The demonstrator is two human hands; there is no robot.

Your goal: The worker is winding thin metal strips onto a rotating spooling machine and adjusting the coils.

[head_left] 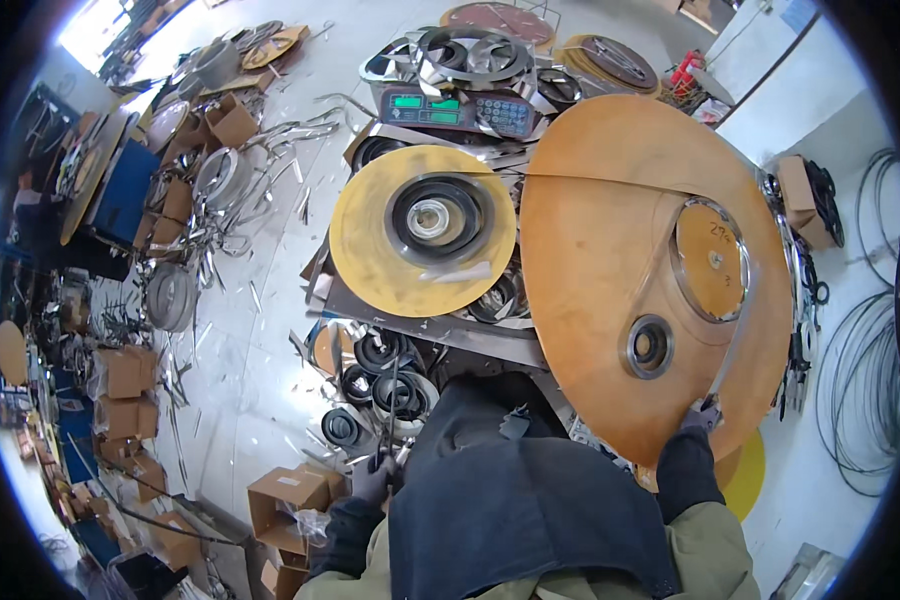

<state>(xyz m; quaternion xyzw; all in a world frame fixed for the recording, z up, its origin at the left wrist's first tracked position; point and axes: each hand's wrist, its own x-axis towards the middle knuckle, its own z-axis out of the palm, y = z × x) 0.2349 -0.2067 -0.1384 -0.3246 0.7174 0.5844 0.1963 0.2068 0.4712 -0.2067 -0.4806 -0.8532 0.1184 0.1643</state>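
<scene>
Right hand (698, 415), gloved, pinches the near rim of a large brown disc (610, 270), where a thin metal strip (738, 330) runs down from a small wound coil (711, 259) on the disc's right part. Left hand (372, 480), also gloved, is low at near left, closed on a dark thin tool or strip end; cannot tell which. A black hub (649, 346) lies on the disc near the right hand. A yellow disc with reel (423, 228) sits to the left; a weighing scale (454, 110) lies far behind it.

Judgement: keep the strip taut and flat against the rim, fingers clear of its edge, disc steadied before any pull.
</scene>
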